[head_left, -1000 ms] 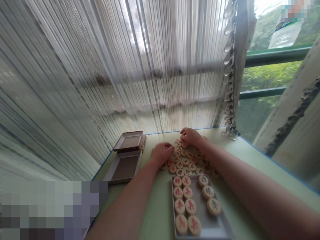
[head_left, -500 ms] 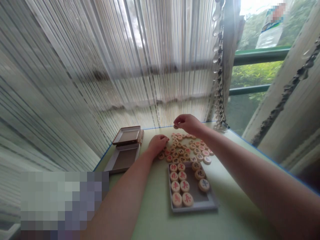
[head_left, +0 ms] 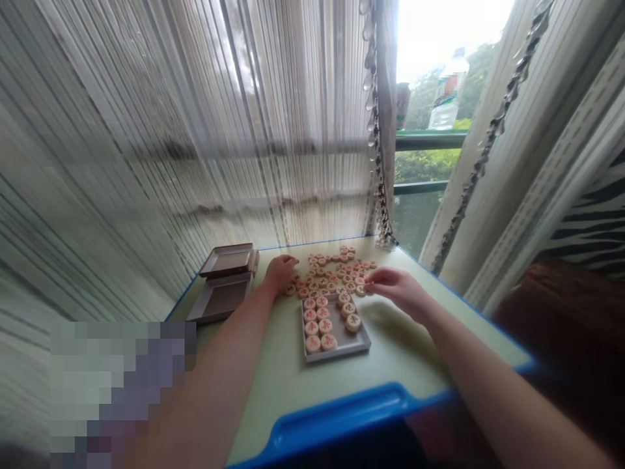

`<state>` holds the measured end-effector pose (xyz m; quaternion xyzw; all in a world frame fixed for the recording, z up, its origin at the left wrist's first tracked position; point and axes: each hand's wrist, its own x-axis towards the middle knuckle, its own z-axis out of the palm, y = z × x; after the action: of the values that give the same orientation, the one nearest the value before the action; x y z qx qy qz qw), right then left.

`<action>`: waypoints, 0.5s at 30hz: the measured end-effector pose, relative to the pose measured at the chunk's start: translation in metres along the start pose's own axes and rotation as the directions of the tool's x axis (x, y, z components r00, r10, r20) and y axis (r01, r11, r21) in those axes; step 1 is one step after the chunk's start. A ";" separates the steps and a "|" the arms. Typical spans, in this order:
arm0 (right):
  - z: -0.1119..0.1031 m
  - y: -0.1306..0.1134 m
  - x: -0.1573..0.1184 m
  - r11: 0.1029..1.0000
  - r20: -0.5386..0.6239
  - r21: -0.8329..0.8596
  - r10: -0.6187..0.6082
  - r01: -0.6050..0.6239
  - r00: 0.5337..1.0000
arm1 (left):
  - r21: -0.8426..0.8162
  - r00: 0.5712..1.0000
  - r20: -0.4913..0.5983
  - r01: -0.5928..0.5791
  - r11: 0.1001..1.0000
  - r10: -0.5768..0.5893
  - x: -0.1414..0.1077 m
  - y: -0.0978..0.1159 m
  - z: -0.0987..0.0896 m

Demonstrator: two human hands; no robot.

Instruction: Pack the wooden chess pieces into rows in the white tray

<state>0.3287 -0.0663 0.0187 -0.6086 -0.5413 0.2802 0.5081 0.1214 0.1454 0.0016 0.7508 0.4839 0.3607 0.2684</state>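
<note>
Round wooden Chinese chess pieces (head_left: 332, 287) with red or dark characters lie scattered across the table's far half. In front of them, an open box tray (head_left: 336, 356) holds two columns of red pieces on its left and three dark-marked pieces on its right. My right hand (head_left: 398, 288) is at the right edge of the pile, fingertips pinched around a Chinese chess piece (head_left: 369, 288) that is mostly covered. At the pile's left edge is my left hand (head_left: 280, 274), its fingers curled together; what they hold, if anything, is hidden.
A shallow open box part (head_left: 219, 299) and a brown-edged box part (head_left: 227, 258) lie at the table's left. The pale green table (head_left: 288, 378) has a blue rim (head_left: 342, 407). String curtains (head_left: 234, 130) hang behind, and a plastic bottle (head_left: 449, 91) stands by the window.
My right hand has come from the pile's far side to its right near edge. My left hand has shifted slightly away from the pieces. The view has turned right, showing the table's near edge.
</note>
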 end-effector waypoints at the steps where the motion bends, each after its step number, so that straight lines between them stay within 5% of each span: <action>1: -0.003 0.006 0.000 1.000 0.047 -0.016 0.021 -0.020 0.999 | -0.002 1.000 -0.008 0.002 1.000 -0.002 0.000 -0.001 0.000; 5: 0.000 0.015 -0.001 0.984 0.189 -0.181 0.028 0.007 0.982 | 0.006 1.000 -0.010 0.005 1.000 -0.005 0.001 -0.002 0.001; 15: -0.012 0.002 -0.011 0.920 0.260 -0.392 0.121 -0.010 0.958 | -0.026 1.000 0.004 -0.009 1.000 0.009 0.000 -0.001 -0.001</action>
<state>0.3374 -0.0805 0.0180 -0.6690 -0.6312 0.2681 0.2867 0.1202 0.1460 0.0012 0.7501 0.4754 0.3664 0.2777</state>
